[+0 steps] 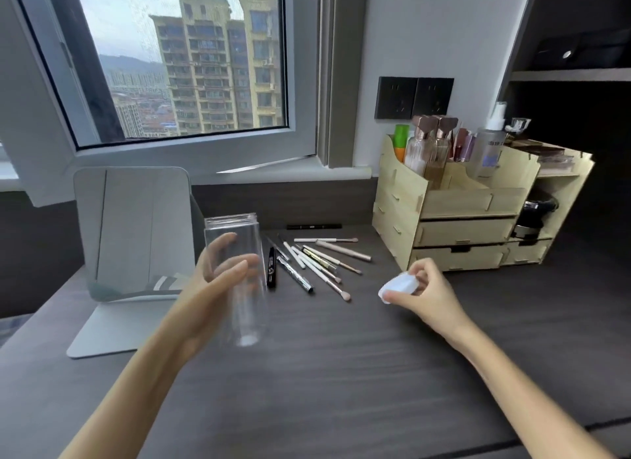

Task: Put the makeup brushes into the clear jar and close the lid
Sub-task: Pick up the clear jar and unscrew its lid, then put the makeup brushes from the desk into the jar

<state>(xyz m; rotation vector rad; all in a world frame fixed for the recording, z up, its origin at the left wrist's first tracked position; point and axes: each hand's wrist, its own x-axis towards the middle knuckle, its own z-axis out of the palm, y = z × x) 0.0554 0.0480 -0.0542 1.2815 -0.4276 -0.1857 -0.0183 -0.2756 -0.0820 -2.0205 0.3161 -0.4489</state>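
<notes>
A home dressing corner is showing here: beyond the hands (423,287), a wooden cosmetics organiser (478,212), a standing mirror (136,226) and a high-rise window (177,62) are facing the bench (341,373).

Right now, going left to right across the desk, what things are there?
Grey standing mirror → clear plastic jar in the left hand → scattered makeup brushes → white lid in the right hand → pale wooden organiser.

bare forearms (143,366) (no sleeves, jewellery)

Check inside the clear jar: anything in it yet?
Nothing inside the clear jar; left hand shows through its wall. Brushes lie on the desk. Its bottom is blurred.
</notes>
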